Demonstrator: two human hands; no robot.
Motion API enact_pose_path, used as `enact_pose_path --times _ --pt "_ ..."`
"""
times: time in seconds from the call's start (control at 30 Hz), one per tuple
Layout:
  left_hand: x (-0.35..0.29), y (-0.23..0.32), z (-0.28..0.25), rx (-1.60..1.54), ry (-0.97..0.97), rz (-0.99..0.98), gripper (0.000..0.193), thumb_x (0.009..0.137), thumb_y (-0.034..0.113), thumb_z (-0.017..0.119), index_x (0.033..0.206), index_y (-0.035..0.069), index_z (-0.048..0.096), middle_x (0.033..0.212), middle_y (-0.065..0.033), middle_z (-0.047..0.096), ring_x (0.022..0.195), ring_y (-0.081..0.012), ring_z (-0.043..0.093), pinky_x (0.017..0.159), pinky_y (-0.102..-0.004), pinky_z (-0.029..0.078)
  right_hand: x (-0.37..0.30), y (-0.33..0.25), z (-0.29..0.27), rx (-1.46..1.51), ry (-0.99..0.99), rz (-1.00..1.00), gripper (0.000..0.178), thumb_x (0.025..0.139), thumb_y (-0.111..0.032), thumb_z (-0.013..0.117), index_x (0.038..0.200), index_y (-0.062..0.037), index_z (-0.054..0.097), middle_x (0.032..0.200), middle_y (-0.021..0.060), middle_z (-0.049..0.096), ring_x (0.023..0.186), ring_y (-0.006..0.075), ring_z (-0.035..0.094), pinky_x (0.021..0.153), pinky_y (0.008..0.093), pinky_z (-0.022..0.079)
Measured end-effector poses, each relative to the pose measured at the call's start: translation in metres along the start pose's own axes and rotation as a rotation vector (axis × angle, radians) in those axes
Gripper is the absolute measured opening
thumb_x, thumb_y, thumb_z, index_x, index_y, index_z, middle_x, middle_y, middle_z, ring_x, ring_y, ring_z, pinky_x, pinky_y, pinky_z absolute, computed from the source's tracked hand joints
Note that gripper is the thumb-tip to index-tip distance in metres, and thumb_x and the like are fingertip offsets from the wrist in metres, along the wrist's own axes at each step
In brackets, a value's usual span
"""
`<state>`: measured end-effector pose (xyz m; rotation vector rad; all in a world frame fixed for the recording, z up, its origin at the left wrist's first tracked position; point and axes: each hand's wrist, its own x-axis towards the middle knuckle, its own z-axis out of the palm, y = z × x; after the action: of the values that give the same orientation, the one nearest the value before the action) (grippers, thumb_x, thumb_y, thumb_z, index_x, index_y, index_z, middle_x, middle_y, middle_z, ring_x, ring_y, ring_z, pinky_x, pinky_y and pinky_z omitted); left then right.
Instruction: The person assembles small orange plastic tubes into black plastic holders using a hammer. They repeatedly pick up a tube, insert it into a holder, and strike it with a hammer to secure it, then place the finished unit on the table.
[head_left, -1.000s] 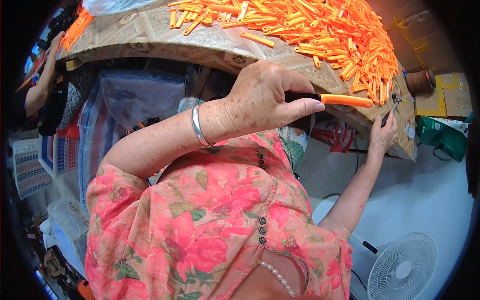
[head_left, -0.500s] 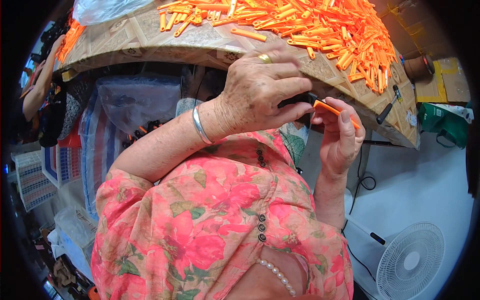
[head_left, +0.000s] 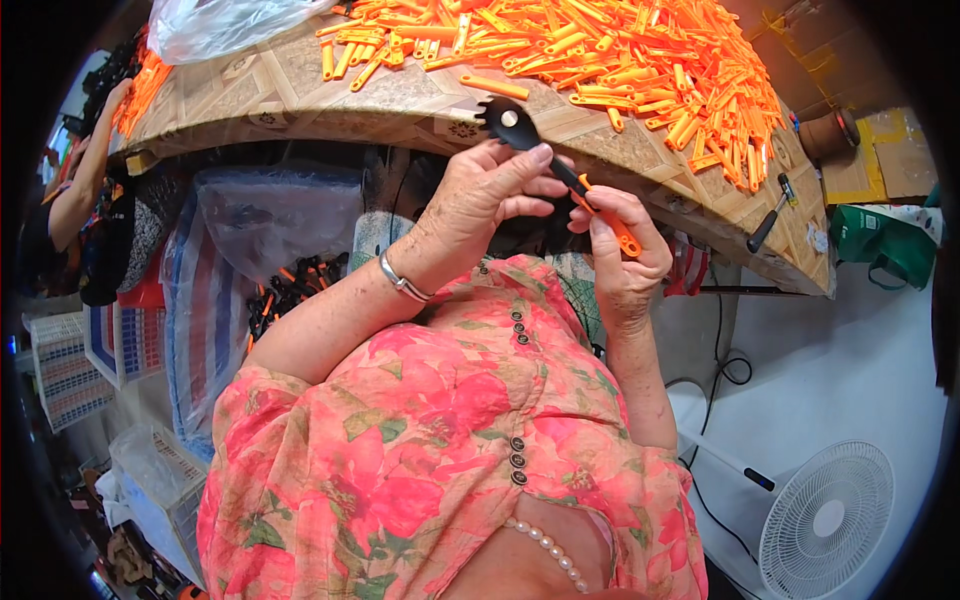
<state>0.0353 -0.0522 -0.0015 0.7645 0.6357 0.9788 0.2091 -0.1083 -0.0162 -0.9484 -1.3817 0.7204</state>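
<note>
A black pasta server (head_left: 500, 122) with a toothed head and a round hole lies tilted between my hands, just off the table's near edge. My left hand (head_left: 500, 190) is closed around its black neck, thumb on top, below the head. The orange handle (head_left: 627, 240) at the lower right end is pinched in my right hand (head_left: 625, 270), between thumb and fingers. Part of the handle is hidden by the fingers. Beyond my hands, a large heap of orange handles (head_left: 600, 60) covers the table, and one loose orange handle (head_left: 494, 87) lies near the edge.
Patterned table (head_left: 300, 95) curves ahead, with a clear plastic bag (head_left: 225, 25) and a black-handled hammer (head_left: 768, 222) on it. A striped bag (head_left: 190, 270) beside my left arm holds black and orange pieces. Another person's arm (head_left: 85, 175) reaches in at left. A white fan (head_left: 828, 518) stands at right.
The server's black head has come into view, pointing away to the upper left. My left hand has lowered and turned palm-up, and the right hand has shifted left and down with the handle.
</note>
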Motion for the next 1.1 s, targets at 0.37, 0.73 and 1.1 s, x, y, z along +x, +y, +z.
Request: enact_pose_path --times 0.37,0.73,1.1 --pt "0.004 -0.005 -0.017 -0.077 0.137 -0.016 0.033 0.098 0.021 0.059 0.122 -0.002 0.058 0.117 -0.0136 0.067 0.1 -0.0178 0.068 0.081 -0.0264 0.058 0.054 0.025 -0.023 -0.371 0.064 -0.126 0.019 0.089 -0.008 0.063 0.107 -0.0018 0.068 0.105 0.0099 0.068 0.088 0.017 0.065 0.077 0.0286 0.051" --pt "0.006 -0.015 -0.036 -0.08 0.349 0.079 0.03 0.099 0.022 0.057 0.12 0.0 0.061 0.115 -0.0115 0.067 0.097 -0.0156 0.066 0.086 -0.03 0.056 0.118 0.059 0.043 -0.949 -0.213 -0.272 0.023 0.083 -0.024 0.07 0.101 -0.0103 0.074 0.091 0.0104 0.065 0.092 0.0282 0.061 0.082 0.0419 0.046" --pt "0.005 -0.01 -0.039 -0.06 0.367 0.115 0.028 0.1 0.021 0.056 0.116 -0.001 0.062 0.112 -0.0114 0.068 0.097 -0.0157 0.067 0.084 -0.0289 0.056 0.104 0.023 0.012 -1.14 -0.265 0.148 0.02 0.081 -0.028 0.072 0.078 -0.0082 0.072 0.087 0.012 0.069 0.086 0.0275 0.067 0.072 0.0416 0.051"
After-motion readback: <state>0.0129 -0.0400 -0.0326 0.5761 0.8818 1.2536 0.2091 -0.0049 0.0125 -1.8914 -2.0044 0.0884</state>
